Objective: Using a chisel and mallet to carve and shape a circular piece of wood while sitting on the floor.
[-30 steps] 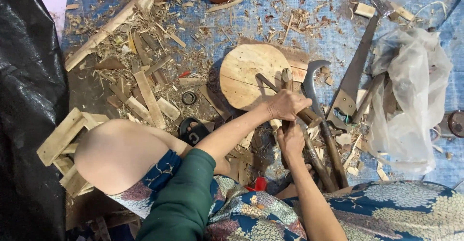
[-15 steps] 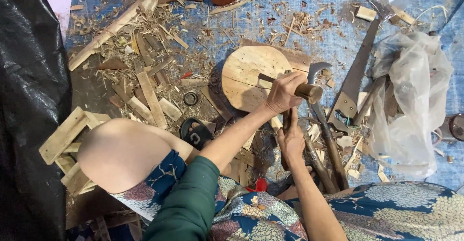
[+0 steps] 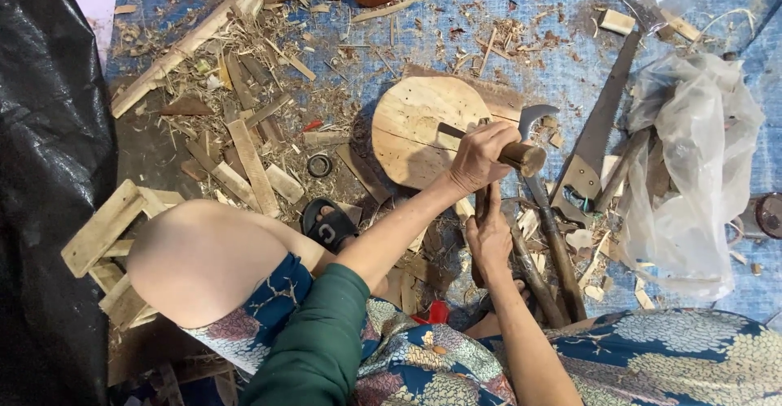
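Note:
My left hand (image 3: 479,158), on a green-sleeved arm, is shut on a wooden mallet (image 3: 525,158) at the right edge of a round wooden disc (image 3: 411,125). Just below it, my right hand (image 3: 489,239) grips a narrow dark stick-like tool (image 3: 482,201) that points up toward the mallet. What the tool's lower end rests on is hidden by the hand. A curved metal blade (image 3: 533,117) on a long wooden handle (image 3: 558,251) lies right of both hands.
A hand saw (image 3: 599,129) and a crumpled clear plastic bag (image 3: 692,162) lie at the right. Wood strips (image 3: 252,166) and shavings cover the blue tarp. My bare knee (image 3: 195,259), a black sandal (image 3: 326,225) and a small wooden stool (image 3: 102,235) are at the left.
My left hand has lifted the mallet a little up off the top of the stick-like tool. My right hand has kept its grip in the same place.

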